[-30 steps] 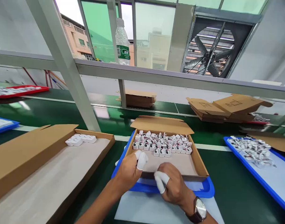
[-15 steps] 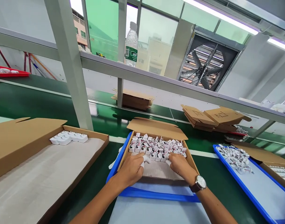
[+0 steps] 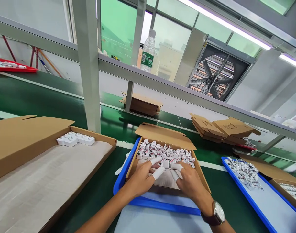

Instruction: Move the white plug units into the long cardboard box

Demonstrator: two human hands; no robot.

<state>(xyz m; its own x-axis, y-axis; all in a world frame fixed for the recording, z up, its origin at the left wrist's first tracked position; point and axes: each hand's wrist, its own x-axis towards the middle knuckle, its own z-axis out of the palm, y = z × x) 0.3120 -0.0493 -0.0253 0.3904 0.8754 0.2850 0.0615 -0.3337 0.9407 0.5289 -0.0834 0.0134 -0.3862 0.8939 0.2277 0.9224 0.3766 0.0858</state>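
Observation:
A shallow cardboard box point(image 3: 203, 173) sits in front of me, its back half filled with small white plastic housings point(image 3: 150, 151) that have thin red and dark wires. My left hand point(image 3: 144, 176) and my right hand point(image 3: 190, 179) reach in over its front part, with white covers on thumbs and forefingers. Between the fingertips is one white plastic housing point(image 3: 165, 164), in front of the others. Left thumb and forefinger close on its left side, the right ones on its right side. My fingers partly hide this piece.
Under the box lies a blue tray point(image 3: 162, 205). To the left stands a larger open carton point(image 3: 89, 176) with several white blocks point(image 3: 76, 139). At right another blue tray point(image 3: 261, 207) holds a heap of white parts. A metal post point(image 3: 88, 64) rises behind.
My hands have come closer together near the box's middle, with one housing now between the fingertips. Earlier they were apart at the front row. The view has shifted slightly left.

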